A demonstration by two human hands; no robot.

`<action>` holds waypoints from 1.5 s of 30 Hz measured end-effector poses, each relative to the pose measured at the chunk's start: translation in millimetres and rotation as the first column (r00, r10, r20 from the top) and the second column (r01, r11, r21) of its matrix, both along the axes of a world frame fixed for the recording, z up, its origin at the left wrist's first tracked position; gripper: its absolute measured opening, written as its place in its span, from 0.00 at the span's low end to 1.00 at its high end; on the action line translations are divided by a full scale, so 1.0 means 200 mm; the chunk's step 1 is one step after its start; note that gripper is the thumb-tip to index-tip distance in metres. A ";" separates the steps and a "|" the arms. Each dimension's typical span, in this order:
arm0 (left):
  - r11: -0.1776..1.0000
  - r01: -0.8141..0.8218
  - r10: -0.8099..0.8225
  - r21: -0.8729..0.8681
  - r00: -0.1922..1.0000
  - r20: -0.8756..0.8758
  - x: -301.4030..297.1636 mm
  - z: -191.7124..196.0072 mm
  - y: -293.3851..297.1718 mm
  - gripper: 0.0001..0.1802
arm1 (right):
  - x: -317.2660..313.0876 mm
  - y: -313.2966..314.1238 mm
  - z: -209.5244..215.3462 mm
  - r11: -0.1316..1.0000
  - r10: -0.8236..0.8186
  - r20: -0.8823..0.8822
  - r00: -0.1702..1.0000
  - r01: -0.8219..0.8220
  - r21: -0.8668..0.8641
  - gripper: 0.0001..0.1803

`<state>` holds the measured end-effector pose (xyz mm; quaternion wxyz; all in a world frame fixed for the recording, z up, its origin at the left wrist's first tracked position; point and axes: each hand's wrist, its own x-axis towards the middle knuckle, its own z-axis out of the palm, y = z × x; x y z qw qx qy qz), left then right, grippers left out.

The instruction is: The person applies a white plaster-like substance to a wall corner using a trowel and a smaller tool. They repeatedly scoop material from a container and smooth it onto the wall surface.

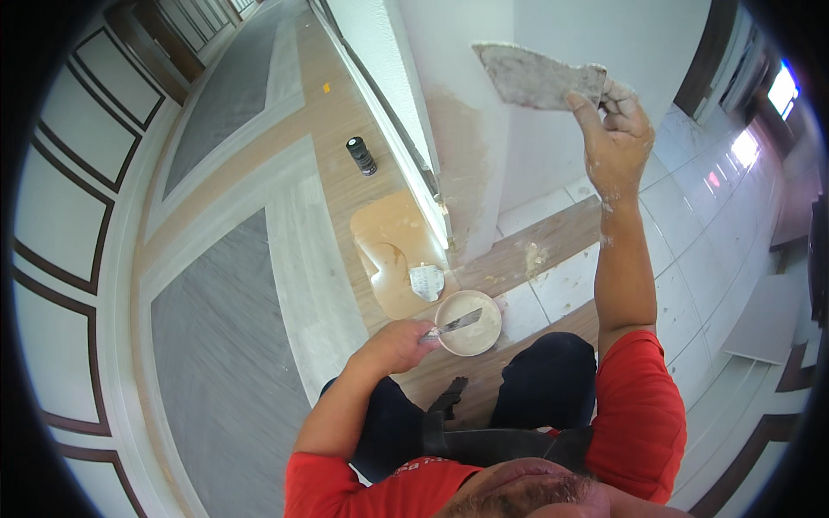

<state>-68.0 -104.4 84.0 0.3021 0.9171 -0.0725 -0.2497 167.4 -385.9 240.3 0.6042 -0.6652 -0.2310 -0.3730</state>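
Left hand [395,347] and right hand [620,136]: each clamped on a tool. From left: black cylindrical bottle [361,156], label markings too small to read, ahead of left hand; flat tan sheet [380,217], bearing a crumpled white scrap [427,282], faint marks illegible; narrow metal putty knife [464,321], handle in left fist, blade over off-white paste [473,337] in round pale bowl [469,353] just right of that grip; wide grey smeared scraper [531,79], right end pinched between right thumb and fingers, blade extending leftward; wall contact cannot be told.
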 end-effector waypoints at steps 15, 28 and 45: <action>0.999 -0.038 0.039 0.024 0.998 -0.046 0.02 0.02 -0.08 0.18 | 0.01 -0.14 -1.10 0.790 0.611 -0.497 0.616 -0.442 0.424 0.19; 0.995 -0.064 0.069 0.079 0.996 -0.064 -0.01 -0.01 -0.07 0.19 | 0.14 0.14 -0.81 0.886 0.386 -0.504 0.772 -0.463 -0.031 0.16; 0.996 -0.028 0.032 0.080 0.999 -0.039 -0.01 -0.03 -0.04 0.18 | -0.07 -0.02 -0.80 0.773 0.094 0.018 0.995 -0.061 -0.631 0.10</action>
